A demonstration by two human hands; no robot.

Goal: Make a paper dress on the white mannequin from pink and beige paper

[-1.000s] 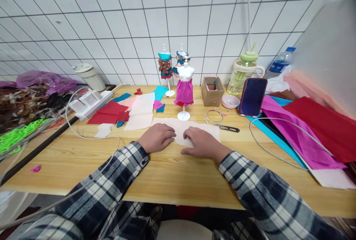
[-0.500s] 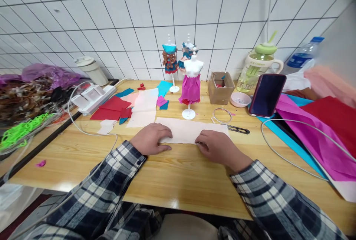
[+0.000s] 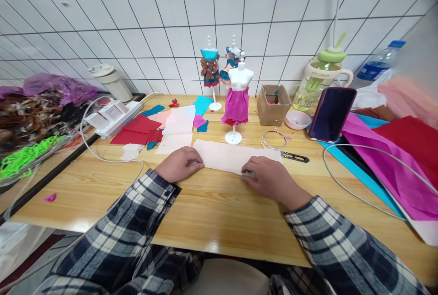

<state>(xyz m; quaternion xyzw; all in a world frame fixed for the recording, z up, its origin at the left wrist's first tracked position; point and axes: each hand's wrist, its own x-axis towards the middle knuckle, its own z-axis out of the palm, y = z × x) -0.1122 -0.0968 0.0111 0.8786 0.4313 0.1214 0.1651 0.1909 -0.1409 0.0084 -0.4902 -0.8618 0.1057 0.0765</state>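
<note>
A pale pink strip of what looks like cloth (image 3: pixel 222 157) lies flat across the wooden table in front of me. My left hand (image 3: pixel 180 163) pinches its left end between thumb and fingers. Farther right, my right hand (image 3: pixel 265 174) is closed on the strip's near edge, covering part of it. Just behind the strip stands a small white mannequin (image 3: pixel 240 77) wearing a magenta skirt (image 3: pixel 235 106). Black thread snips (image 3: pixel 296 157) lie by the strip's right end, near a thin hoop (image 3: pixel 275 140).
Cloth scraps (image 3: pixel 137 129), a power strip (image 3: pixel 118 119) and a cable are on the left. Two dressed mannequins (image 3: pixel 210 69) stand behind, beside a cardboard box (image 3: pixel 273 106). To the right are a pink bowl (image 3: pixel 297 120), a propped phone (image 3: pixel 331 115) and coloured sheets (image 3: pixel 379 167).
My left hand has moved left to the strip's end and its fingers have closed there. The right hand stays on the near edge. The view has shifted slightly.
</note>
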